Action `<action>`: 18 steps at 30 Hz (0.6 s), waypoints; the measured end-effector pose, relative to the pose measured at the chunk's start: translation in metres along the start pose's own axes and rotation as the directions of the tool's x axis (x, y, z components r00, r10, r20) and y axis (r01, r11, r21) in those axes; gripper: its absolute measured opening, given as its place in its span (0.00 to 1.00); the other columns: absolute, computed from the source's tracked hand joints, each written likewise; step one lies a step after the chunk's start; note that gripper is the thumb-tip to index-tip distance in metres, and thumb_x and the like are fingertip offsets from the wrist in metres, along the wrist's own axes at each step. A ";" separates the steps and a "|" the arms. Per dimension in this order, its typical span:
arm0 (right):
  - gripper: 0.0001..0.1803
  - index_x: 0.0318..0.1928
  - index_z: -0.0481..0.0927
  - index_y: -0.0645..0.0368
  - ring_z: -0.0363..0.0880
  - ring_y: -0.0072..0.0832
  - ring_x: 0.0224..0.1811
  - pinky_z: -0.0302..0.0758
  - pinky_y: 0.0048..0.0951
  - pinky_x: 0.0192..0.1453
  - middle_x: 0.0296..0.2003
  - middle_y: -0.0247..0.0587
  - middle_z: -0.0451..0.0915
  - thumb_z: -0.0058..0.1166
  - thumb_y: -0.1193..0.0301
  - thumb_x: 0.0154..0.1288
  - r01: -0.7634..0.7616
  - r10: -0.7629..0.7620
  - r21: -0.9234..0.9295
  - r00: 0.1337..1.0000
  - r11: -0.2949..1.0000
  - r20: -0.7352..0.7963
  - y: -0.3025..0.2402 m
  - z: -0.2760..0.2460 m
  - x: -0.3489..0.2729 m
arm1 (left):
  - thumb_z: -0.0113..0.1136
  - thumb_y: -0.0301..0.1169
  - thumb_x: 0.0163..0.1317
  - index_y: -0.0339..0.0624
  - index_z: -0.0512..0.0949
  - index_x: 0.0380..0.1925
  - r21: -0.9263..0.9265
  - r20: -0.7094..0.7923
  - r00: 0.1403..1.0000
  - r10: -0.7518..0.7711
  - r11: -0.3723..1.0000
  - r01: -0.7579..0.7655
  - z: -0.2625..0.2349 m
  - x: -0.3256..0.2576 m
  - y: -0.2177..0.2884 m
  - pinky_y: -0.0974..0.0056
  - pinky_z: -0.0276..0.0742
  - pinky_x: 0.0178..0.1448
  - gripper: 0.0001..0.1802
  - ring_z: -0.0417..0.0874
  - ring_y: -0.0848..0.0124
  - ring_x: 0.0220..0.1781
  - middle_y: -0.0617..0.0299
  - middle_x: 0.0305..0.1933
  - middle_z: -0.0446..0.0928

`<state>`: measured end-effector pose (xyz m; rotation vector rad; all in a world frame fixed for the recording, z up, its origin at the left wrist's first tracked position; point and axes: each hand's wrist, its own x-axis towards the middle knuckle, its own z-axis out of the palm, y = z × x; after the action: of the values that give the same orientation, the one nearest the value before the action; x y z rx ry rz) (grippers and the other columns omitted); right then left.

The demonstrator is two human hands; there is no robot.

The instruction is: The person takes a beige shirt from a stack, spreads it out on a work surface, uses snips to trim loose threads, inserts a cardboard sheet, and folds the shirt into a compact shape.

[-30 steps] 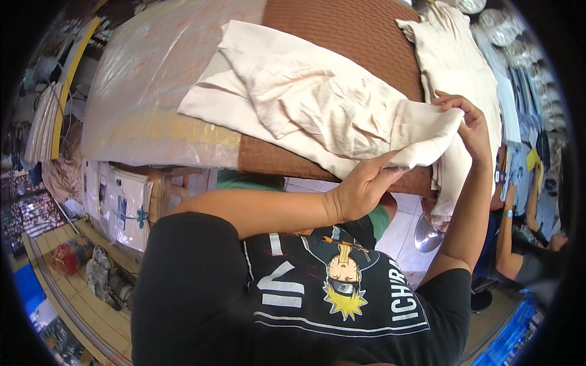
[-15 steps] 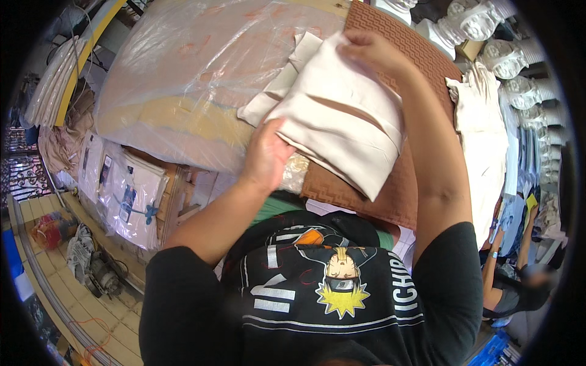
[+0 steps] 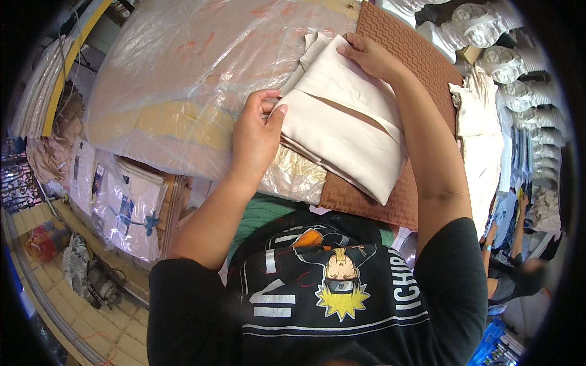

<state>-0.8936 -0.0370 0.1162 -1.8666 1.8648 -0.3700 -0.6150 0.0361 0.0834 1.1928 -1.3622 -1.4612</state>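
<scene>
A cream folded garment (image 3: 339, 134) lies at a slant across a brown textured mat (image 3: 427, 85) and a plastic-covered board. An open slit between its folds runs across the middle. My left hand (image 3: 256, 137) grips the left edge, thumb on top and fingers curled beside it. At the far corner, my right hand (image 3: 369, 56) pinches the cloth between thumb and fingers. A narrow loose flap of the same cloth sticks out past the far left edge. What kind of garment it is I cannot tell.
The clear-plastic-covered board (image 3: 177, 79) fills the far left. White packed garments (image 3: 125, 204) sit below it, near a sewing machine motor (image 3: 101, 283) on a wooden surface. Another cream garment (image 3: 479, 116) and white balusters (image 3: 510, 61) stand right. Another person (image 3: 516, 280) is at lower right.
My left hand has shifted up and left along the garment's edge. The right hand has settled at the far corner, and the cloth lies flatter.
</scene>
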 end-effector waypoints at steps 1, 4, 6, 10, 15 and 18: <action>0.19 0.52 0.73 0.63 0.76 0.24 0.42 0.71 0.26 0.50 0.39 0.41 0.80 0.48 0.61 0.69 0.008 -0.008 -0.016 1.000 1.000 0.000 -0.001 0.000 0.002 | 0.57 0.26 0.61 0.38 0.72 0.46 0.007 -0.008 1.000 -0.006 1.000 0.006 0.000 0.000 0.001 0.69 0.74 0.36 0.14 0.79 0.73 0.31 0.59 0.32 0.80; 0.19 0.50 0.73 0.64 0.77 0.32 0.43 0.71 0.29 0.51 0.40 0.48 0.80 0.48 0.62 0.68 0.036 -0.039 -0.065 0.998 0.997 -0.039 -0.006 0.005 0.005 | 0.56 0.27 0.61 0.39 0.71 0.47 0.037 -0.020 1.000 -0.011 0.999 0.012 -0.001 0.000 -0.001 0.68 0.74 0.35 0.14 0.80 0.73 0.31 0.59 0.33 0.79; 0.19 0.50 0.73 0.65 0.78 0.38 0.43 0.70 0.31 0.51 0.41 0.51 0.80 0.49 0.62 0.68 0.054 -0.061 -0.084 0.995 0.995 -0.083 -0.010 0.011 0.004 | 0.56 0.27 0.61 0.39 0.70 0.47 0.063 -0.015 0.999 -0.033 0.997 0.034 -0.002 -0.001 0.001 0.66 0.74 0.35 0.14 0.80 0.70 0.31 0.59 0.32 0.79; 0.18 0.48 0.73 0.65 0.78 0.41 0.43 0.70 0.33 0.50 0.41 0.54 0.79 0.49 0.63 0.67 0.078 -0.086 -0.079 0.990 0.994 -0.109 -0.012 0.013 0.002 | 0.58 0.31 0.60 0.39 0.70 0.47 0.436 0.059 0.997 -0.058 0.900 0.027 -0.012 -0.004 0.028 0.58 0.75 0.39 0.16 0.81 0.61 0.36 0.56 0.36 0.79; 0.17 0.47 0.74 0.64 0.78 0.39 0.41 0.70 0.33 0.49 0.39 0.53 0.80 0.50 0.63 0.67 0.073 -0.080 -0.056 0.988 0.996 -0.134 -0.005 0.013 0.001 | 0.57 0.32 0.60 0.38 0.71 0.51 0.780 0.195 0.908 0.372 0.503 -0.373 -0.009 -0.005 0.044 0.52 0.67 0.58 0.19 0.72 0.53 0.55 0.50 0.53 0.72; 0.16 0.47 0.75 0.64 0.78 0.35 0.39 0.71 0.32 0.47 0.37 0.50 0.80 0.50 0.64 0.66 0.092 -0.094 -0.025 0.988 0.995 -0.122 0.002 0.017 0.008 | 0.53 0.33 0.63 0.36 0.69 0.55 0.622 0.344 0.775 0.530 0.490 -0.611 0.025 0.009 0.052 0.52 0.60 0.66 0.21 0.64 0.51 0.64 0.48 0.61 0.66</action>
<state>-0.8860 -0.0419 0.0995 -1.9891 1.8698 -0.5113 -0.6439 0.0279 0.1332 0.9131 -2.2552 -0.4862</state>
